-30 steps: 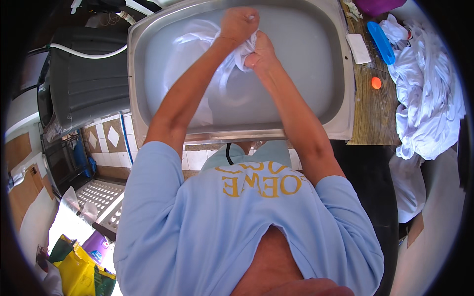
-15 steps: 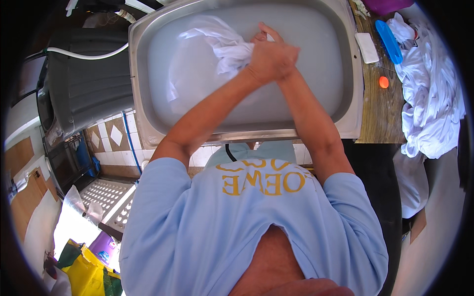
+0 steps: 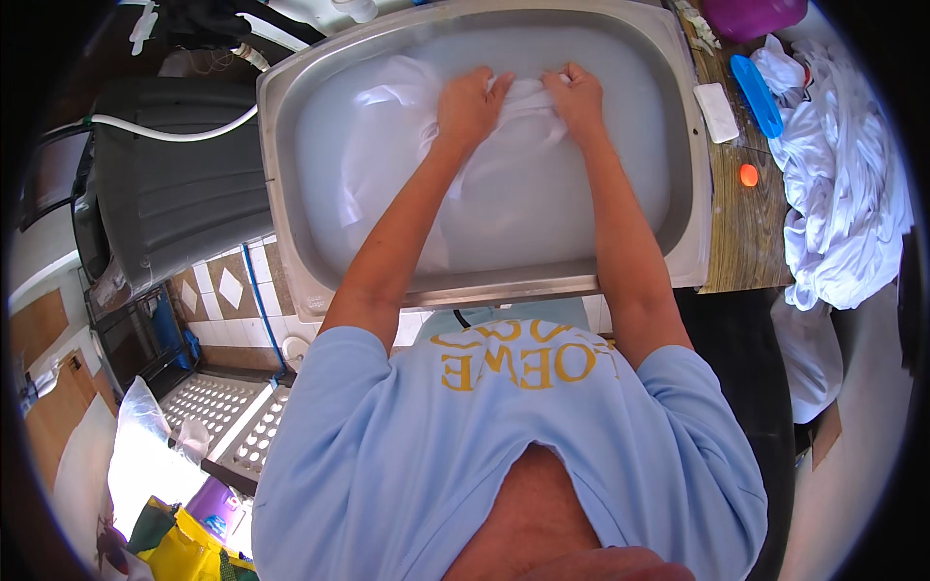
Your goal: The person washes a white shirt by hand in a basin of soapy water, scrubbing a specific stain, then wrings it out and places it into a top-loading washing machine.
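Note:
A white cloth (image 3: pixel 518 126) lies partly under cloudy water in a large metal basin (image 3: pixel 697 208). My left hand (image 3: pixel 470 105) is closed on the cloth's upper edge, near the middle of the basin. A little to its right, my right hand (image 3: pixel 579 97) pinches the same edge. The stretch of fabric between the hands is gathered at the water's surface. More of the cloth spreads under the water to the left and toward me, its outline blurred by the murky water.
Right of the basin, a wooden counter (image 3: pixel 741 232) bears a white bar (image 3: pixel 717 111), a blue brush-shaped piece (image 3: pixel 756 95) and an orange cap (image 3: pixel 748 175). A heap of white laundry (image 3: pixel 843 194) lies at the far right. A white hose (image 3: pixel 179 137) crosses a dark surface on the left.
My hands were close together, overlapping on a bunched part of the cloth. They have moved apart and now hold its edge side by side, with the fabric spread out more toward me.

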{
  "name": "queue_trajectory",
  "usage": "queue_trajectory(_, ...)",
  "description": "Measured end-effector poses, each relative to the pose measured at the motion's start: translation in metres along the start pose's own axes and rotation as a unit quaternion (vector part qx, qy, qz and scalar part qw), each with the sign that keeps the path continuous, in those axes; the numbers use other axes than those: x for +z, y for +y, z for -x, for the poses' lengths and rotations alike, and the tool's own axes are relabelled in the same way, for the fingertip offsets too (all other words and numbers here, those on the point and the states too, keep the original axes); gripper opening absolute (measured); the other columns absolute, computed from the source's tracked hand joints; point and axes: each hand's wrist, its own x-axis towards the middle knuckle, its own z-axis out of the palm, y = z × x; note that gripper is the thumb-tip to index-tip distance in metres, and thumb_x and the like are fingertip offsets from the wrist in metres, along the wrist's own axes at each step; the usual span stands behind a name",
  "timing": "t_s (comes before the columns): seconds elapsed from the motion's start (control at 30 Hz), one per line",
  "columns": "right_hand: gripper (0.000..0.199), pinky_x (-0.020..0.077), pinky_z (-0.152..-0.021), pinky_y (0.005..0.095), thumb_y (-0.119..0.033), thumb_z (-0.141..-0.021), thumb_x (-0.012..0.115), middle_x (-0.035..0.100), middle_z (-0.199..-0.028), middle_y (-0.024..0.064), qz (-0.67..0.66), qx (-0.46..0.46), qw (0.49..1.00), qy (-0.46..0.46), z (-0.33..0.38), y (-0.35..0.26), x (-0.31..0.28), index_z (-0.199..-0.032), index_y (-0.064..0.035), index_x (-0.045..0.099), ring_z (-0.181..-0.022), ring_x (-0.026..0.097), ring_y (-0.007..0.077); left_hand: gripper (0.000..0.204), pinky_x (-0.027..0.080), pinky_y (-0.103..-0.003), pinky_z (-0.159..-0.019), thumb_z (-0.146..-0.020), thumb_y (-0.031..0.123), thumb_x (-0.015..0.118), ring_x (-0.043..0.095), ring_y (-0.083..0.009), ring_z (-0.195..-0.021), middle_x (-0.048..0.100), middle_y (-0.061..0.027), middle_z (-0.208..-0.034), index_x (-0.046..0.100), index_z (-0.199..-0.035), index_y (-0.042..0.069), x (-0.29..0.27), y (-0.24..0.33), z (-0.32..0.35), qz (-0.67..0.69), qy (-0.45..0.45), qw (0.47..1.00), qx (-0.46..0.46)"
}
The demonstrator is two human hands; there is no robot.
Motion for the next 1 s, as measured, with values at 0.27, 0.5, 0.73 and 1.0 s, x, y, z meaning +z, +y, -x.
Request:
queue_trajectory(0.27, 0.034, 0.0483, -0.078, 0.0387, -0.035, -0.082, 0.060, 0.064, -0.090, 0.0101, 0.241, -0.102, 0.965, -0.009, -0.002, 0.059, 0.006, -0.099, -0.0052, 0.059, -0.085, 0.061, 0.0260, 0.027, 0.038, -0.046, -0.091, -0.090, 0.026, 0.049, 0.047, -0.0270, -0.115, 0.053, -0.0121, -0.120, 0.057, -0.114, 0.017, 0.049, -0.053, 0.020, -0.127, -0.174, 0.976, -0.034)
queue_trajectory(0.5, 0.043, 0.0454, -0.088, 0.0344, -0.039, -0.094, 0.044, 0.060, -0.112, 0.0061, -0.501, 0.254, 0.819, -0.113, 0.013, -0.017, 0.005, -0.121, -0.0071, 0.053, -0.104, 0.056, 0.0207, 0.017, 0.045, -0.037, -0.073, -0.087, 0.025, 0.055, 0.057, -0.0227, -0.085, 0.062, -0.0135, -0.093, 0.064, -0.093, 0.013, 0.017, -0.015, -0.028, 0.341, -0.045, 0.924, -0.167)
queue_trajectory(0.73, 0.032, 0.0483, -0.074, 0.0277, -0.034, -0.093, 0.047, 0.060, -0.100, 0.0034, -0.696, 0.143, 0.630, -0.315, 0.000, 0.051, 0.032, -0.112, -0.0092, 0.055, -0.091, 0.058, 0.0163, 0.026, 0.043, -0.032, -0.056, -0.074, 0.030, 0.069, 0.055, -0.0225, -0.056, 0.062, -0.0096, -0.067, 0.062, -0.061, 0.008, 0.039, 0.110, 0.018, 0.157, 0.076, 0.971, 0.164)
queue_trajectory(1.0, 0.026, 0.0509, -0.069, 0.0352, -0.021, -0.086, 0.055, 0.060, -0.095, 0.0095, -0.538, 0.310, 0.778, -0.090, 0.029, -0.032, 0.028, -0.105, -0.0027, 0.054, -0.086, 0.060, 0.0216, 0.018, 0.047, -0.040, -0.057, -0.075, 0.020, 0.059, 0.060, -0.0326, -0.061, 0.061, -0.0144, -0.065, 0.065, -0.065, 0.007, 0.032, 0.056, -0.033, 0.057, 0.084, 0.995, -0.003)
